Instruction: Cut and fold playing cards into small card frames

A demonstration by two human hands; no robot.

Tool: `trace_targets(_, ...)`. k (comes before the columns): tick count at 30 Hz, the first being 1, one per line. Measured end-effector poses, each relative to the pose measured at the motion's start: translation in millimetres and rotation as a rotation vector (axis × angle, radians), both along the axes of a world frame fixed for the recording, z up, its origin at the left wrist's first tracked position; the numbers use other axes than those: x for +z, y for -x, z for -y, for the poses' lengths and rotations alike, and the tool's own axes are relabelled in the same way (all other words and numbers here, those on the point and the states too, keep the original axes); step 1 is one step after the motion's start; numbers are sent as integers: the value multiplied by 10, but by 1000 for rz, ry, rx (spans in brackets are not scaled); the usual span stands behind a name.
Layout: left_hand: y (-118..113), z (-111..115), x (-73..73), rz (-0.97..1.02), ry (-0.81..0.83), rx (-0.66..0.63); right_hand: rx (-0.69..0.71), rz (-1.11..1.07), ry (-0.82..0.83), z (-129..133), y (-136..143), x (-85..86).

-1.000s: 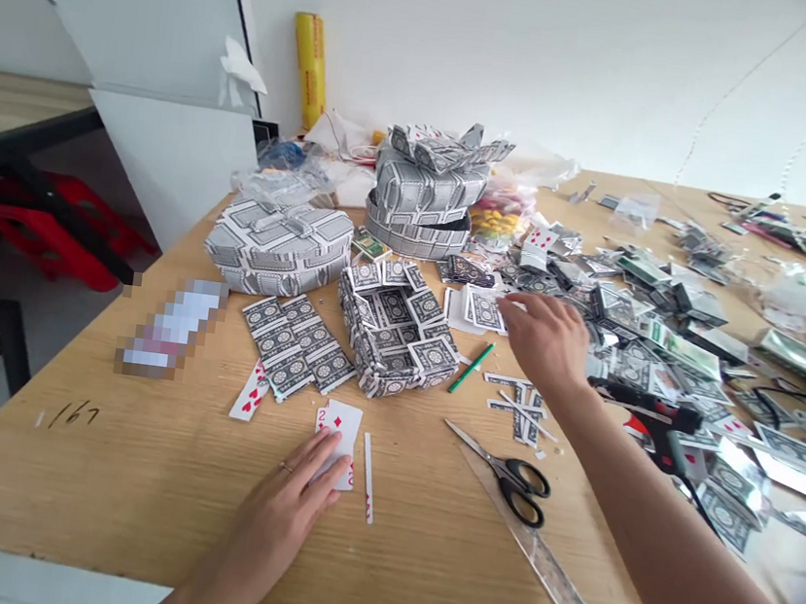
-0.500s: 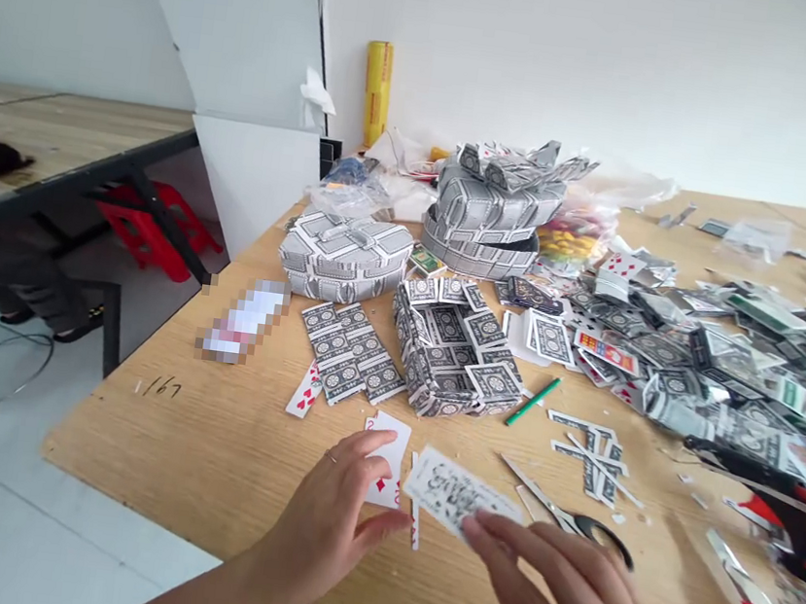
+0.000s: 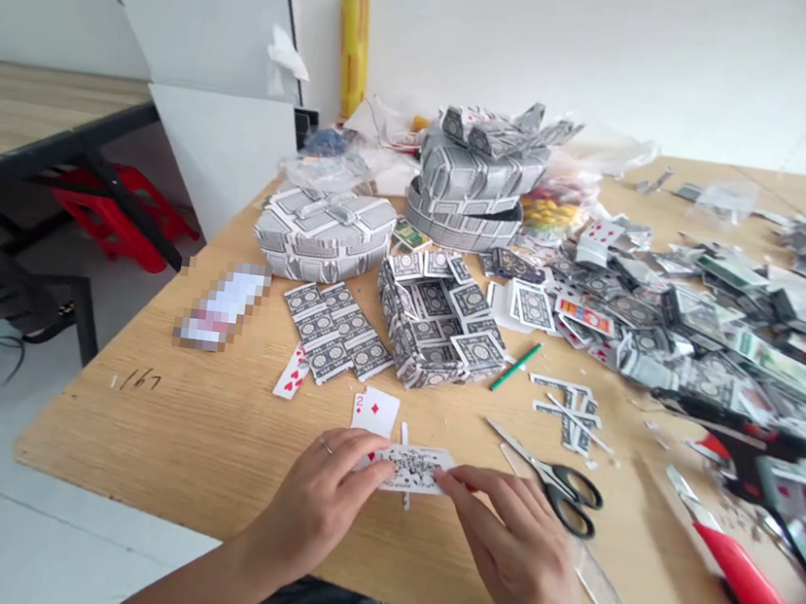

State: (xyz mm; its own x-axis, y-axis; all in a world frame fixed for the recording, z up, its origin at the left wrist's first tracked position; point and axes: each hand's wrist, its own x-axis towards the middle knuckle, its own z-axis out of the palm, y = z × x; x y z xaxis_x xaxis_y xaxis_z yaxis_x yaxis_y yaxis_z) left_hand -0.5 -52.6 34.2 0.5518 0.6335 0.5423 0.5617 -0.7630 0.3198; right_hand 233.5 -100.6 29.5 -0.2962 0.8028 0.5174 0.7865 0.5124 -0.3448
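Observation:
A black-and-white printed card is held level between both hands near the table's front edge. My left hand pinches its left end, a ring on one finger. At its right end my right hand grips with thumb and fingers. A two of diamonds lies flat just beyond, partly under the left fingers. Beneath the held card, a thin white strip pokes out. Further back are an open box of folded cards and a flat panel of joined cards.
Scissors, a steel ruler and a red-handled cutter lie at the right. A green pen rests beside the box. Behind stand a lidded card box and stacked boxes. Loose cards pile up at the right.
My right hand has brought the printed card left and turned it level. My left hand has closed on its other end. The view has shifted, showing more of the front edge.

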Motion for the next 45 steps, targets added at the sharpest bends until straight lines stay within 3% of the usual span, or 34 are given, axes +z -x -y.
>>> trace_targets(8, -147, 133, -117, -73, 45, -102, -145, 132, 34, 268, -248, -148)
trace_targets(14, -9, -133, -177, -155, 152, 119, -246, 224, 15, 289, -327, -227)
trace_targets(19, 109, -341, -213, -288, 291, 52, -176, 214, 99, 296, -239, -214)
trace_targets(24, 104, -379, -217, -332, 259, 58, -221, 196, 168, 296, -236, -191)
trace_targets(32, 53, -344, -154, -336, 117, 142, -475, 106, 130, 306, -517, -68)
trace_targets(35, -42, -317, -88, -305, 37, 25, -557, 152, 156, 365, -652, -40)
trace_targets(39, -229, -229, -47, -309, 31, -215, -639, 181, 313, 529, -771, -93)
trace_targets(42, -370, -136, -102, -340, 31, -328, -672, 127, 414, 689, -791, -171)
trace_targets(45, -459, -57, -201, -403, 38, -348, -755, 8, 469, 822, -796, -240)
